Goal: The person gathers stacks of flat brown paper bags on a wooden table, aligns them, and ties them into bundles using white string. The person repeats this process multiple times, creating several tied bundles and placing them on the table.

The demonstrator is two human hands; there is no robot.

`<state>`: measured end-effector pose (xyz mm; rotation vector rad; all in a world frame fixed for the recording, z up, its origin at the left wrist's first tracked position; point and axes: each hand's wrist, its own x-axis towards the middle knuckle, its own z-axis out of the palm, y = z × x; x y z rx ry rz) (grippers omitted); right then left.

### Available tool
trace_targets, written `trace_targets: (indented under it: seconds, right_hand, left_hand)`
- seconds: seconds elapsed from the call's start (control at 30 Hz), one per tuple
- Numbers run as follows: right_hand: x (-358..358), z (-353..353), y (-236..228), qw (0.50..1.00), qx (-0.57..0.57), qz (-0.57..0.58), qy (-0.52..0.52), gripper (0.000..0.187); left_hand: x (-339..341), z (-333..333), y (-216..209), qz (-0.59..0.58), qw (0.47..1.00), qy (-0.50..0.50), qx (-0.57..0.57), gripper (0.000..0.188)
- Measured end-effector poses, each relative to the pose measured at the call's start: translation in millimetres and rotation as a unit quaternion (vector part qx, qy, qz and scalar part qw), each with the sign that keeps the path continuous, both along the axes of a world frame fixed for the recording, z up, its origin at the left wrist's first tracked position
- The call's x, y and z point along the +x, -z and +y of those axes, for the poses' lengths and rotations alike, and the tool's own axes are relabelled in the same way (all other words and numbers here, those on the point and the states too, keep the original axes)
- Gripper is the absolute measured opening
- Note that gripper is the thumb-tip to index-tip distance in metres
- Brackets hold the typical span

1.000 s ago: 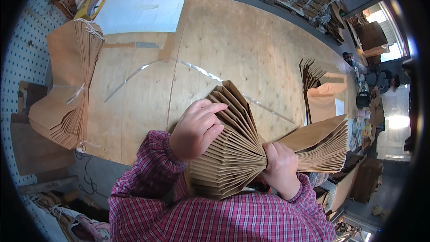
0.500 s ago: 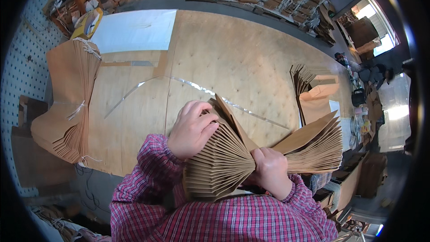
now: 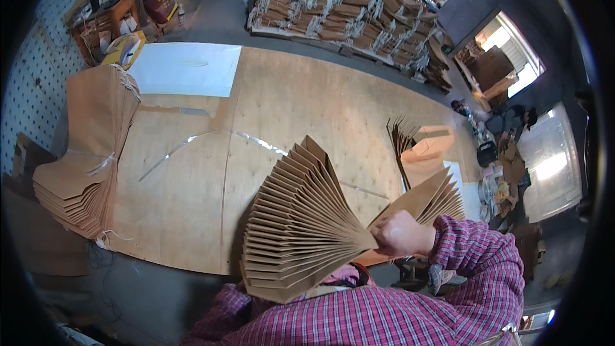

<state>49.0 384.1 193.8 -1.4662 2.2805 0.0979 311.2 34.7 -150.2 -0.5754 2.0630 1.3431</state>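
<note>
Head view — right grip (image 3: 401, 233) pinching the fanned paper stack (image 3: 301, 218);
left grip hidden — I cannot tell its state; folds might slip if the right loosens.

the tabletop (image 3: 173, 211) offers passage between the tied stack (image 3: 90, 154) and the fanned bags (image 3: 298, 218). folded bags (image 3: 424, 159) obstruct its right end.

A broad plywood bench (image 3: 307, 99), this, a straight seam running across it! White sheet (image 3: 182, 74) lying flat at the far left corner, tied brown paper stack (image 3: 90, 112) sprawling down the left end, shiny tape (image 3: 259, 141) peaking at the seam, and folded brown bags (image 3: 424, 161) over on the right.
</note>
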Motion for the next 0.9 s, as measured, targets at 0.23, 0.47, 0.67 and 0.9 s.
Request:
trace_targets:
  seconds: [0.23,0.47,0.67,0.9]
  right_hand:
    - [40.4,-57.7,-9.3,0.995,-0.005,-0.095,0.025,0.032]
    - [64.5,-110.9,-43.9,0.995,-0.058,-0.079,-0.030,0.034]
    - [99.5,-133.9,-93.1,0.972,-0.189,0.015,-0.139,0.016]
    - [130.1,-149.7,-102.2,0.918,-0.337,-0.051,-0.205,0.018]
  left_hand:
    - [-19.3,18.7,30.4,0.027,0.994,-0.099,0.029,0.052]
    - [-38.2,8.5,42.2,0.047,0.988,-0.138,0.052,0.059]
    - [-82.0,-31.0,-3.6,0.113,0.975,-0.176,0.068,0.065]
    - [-171.0,-94.0,-110.6,0.245,0.945,-0.206,0.063,0.072]
